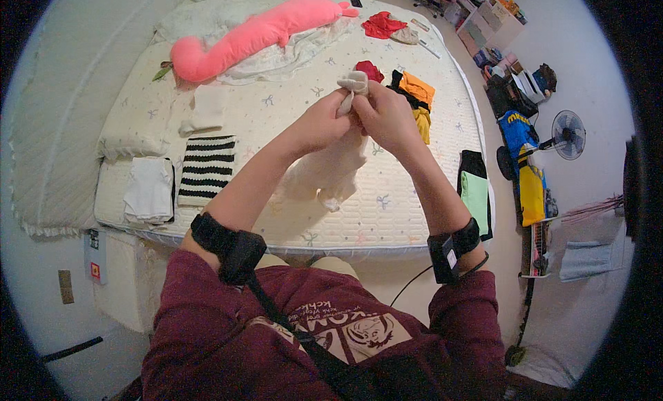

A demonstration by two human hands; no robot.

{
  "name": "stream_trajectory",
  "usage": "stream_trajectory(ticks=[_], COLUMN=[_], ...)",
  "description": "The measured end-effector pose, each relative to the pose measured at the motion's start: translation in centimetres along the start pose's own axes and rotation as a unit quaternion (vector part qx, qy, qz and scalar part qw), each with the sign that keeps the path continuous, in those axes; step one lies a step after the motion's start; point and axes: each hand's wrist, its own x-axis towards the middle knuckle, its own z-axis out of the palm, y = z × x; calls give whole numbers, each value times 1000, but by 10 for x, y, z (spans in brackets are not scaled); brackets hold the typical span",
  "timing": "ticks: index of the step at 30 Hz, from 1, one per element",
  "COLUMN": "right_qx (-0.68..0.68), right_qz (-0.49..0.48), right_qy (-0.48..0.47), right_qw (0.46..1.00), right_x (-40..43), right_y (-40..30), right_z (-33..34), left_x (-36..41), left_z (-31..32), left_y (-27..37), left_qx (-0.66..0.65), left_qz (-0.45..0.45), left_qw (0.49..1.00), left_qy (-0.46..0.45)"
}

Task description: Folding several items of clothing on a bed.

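Observation:
My left hand and my right hand meet over the middle of the bed. Both pinch a bunched off-white cloth, a gathered end of it poking up between the fingers. Below the hands hangs a pale, thin-looking fabric, its lower end near the mattress; it seems to be the same piece, and its kind is hard to tell. Just beyond my hands lies a crumpled dark red cloth. Folded orange, yellow and black clothing is beside my right hand, partly hidden by it.
On the bed at left lie a striped black-and-white knit, folded white clothing and a cream cloth. A long pink plush toy stretches across the back. Green and black clothing sits by the right edge; a fan stands beyond.

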Motion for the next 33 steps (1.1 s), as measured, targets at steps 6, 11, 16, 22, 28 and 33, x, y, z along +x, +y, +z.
stream_trajectory(ticks=[6,11,16,22,28,33], right_qx=[18,89,101,579,31,-59], right_qz=[-28,29,-175,257,76,81], right_qy=[10,-29,71,110,42,-32], right_qw=[999,995,977,766,996,994], right_x=[0,-3,3,0,-2,-6], right_y=[-8,20,52,17,47,107], right_z=[-7,-36,-41,-30,-24,-45], left_x=[-18,-25,1,27,35,17], left_z=[-39,-85,-80,-51,-63,-91], left_y=[-26,-54,-2,19,26,56], left_qx=[313,280,243,297,264,286], left_qz=[-46,-50,-39,6,36,-57], left_qw=[947,955,963,954,953,957], left_qy=[55,85,110,34,145,-1])
